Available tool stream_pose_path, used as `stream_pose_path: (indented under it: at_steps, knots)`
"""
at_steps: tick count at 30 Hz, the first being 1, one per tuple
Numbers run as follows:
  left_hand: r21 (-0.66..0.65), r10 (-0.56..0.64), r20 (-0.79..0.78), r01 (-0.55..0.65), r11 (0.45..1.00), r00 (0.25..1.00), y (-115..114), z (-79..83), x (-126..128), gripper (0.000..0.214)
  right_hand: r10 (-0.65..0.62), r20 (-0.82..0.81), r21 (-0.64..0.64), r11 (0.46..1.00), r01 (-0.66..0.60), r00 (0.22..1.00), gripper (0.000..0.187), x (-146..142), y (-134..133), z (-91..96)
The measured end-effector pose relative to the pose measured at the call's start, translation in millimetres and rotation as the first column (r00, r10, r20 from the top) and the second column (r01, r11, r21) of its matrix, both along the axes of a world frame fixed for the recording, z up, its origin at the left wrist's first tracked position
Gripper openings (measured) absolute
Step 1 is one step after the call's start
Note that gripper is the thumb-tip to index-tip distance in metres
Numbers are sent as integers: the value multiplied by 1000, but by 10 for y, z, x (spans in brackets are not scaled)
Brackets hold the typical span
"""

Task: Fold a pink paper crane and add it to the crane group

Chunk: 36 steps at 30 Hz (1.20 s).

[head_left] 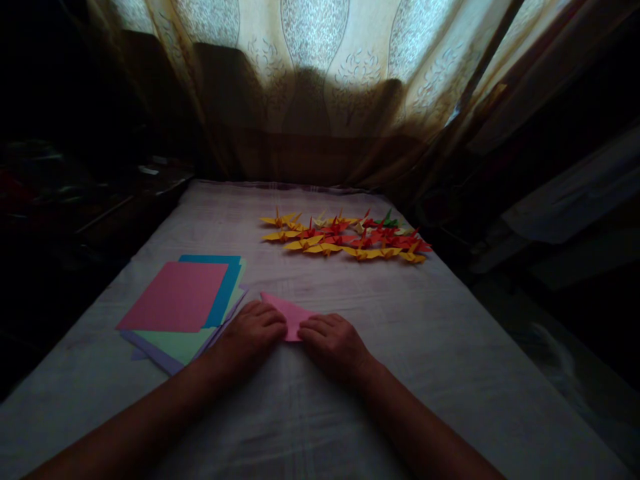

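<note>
A folded piece of pink origami paper (291, 316) lies on the cloth between my hands, with one pointed corner showing at its upper left. My left hand (256, 330) holds its left side, fingers together and curled onto the paper. On the right side, my right hand (333, 341) grips the same paper with fingers bent and close together. Both thumbs are mostly hidden. Beside my left hand rests a loose stack of square paper: a pink sheet (175, 297) on top, then a blue sheet (233, 283), pale green (173, 343) and purple (155, 353) ones.
Several folded paper cranes (327, 249) in yellow, red, green and cream stand in rows farther back on the right. A pale checked cloth (300, 413) covers the table. Behind it hangs a patterned curtain (320, 100); both sides of the room are dark.
</note>
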<state>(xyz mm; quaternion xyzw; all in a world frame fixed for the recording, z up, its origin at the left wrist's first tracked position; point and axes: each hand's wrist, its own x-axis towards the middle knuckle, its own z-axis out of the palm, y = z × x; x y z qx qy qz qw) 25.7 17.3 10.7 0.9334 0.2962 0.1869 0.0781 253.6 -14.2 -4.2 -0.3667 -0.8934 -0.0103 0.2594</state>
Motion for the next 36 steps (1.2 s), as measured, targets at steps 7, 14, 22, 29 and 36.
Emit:
stream_pose_path:
  at_steps: [7, 14, 22, 29, 36]
  knots:
    - [37, 79, 18, -80, 996, 997, -301, -197, -164, 29, -127, -159, -195, 976, 95, 979, 11, 47, 109, 10]
    - [-1, 155, 43, -155, 988, 987, -343, -256, -185, 45, -337, -185, -401, 883, 242, 923, 11, -44, 263, -12]
    - [33, 108, -6, -107, 994, 994, -339, -264, -166, 42, -393, -174, -337, 885, 321, 903, 23, -114, 278, -114]
    - [88, 138, -7, -136, 987, 990, -353, -274, -152, 41, -388, -169, -293, 897, 329, 906, 22, -150, 257, -112]
    - [69, 107, -15, -106, 992, 994, -367, -355, -139, 43, -390, -143, -254, 903, 348, 909, 22, -160, 252, -115]
